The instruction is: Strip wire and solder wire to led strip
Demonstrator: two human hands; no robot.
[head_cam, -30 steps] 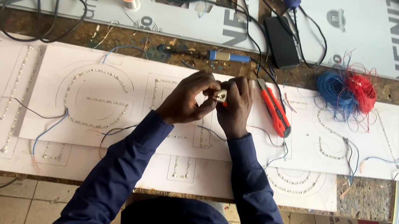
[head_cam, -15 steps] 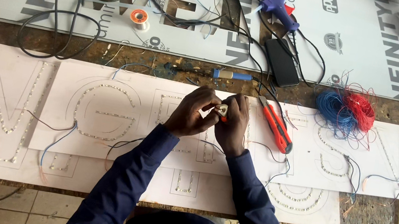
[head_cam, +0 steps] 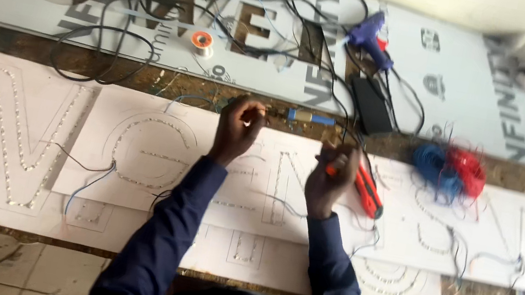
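L hand [head_cam: 240, 124] pinched on what looks like a thin wire end, reaching to far edge of white letter board [head_cam: 154, 150]; soldering iron [head_cam: 307, 116] just right of it, long axis left-right, nearer L. R hand [head_cam: 332, 178] closed on small orange-tipped tool, beside red cutter [head_cam: 367, 190]

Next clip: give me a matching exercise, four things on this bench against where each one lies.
Things:
1. glue gun
2. solder spool
3. wire bundle
4. cutter

Places:
A. far right of the white letter board, blue and red
B. just right of the right hand
C. on the grey printed sheet, left of centre
D. top centre, above the black box

Pairs: 1-D, 2-C, 3-A, 4-B
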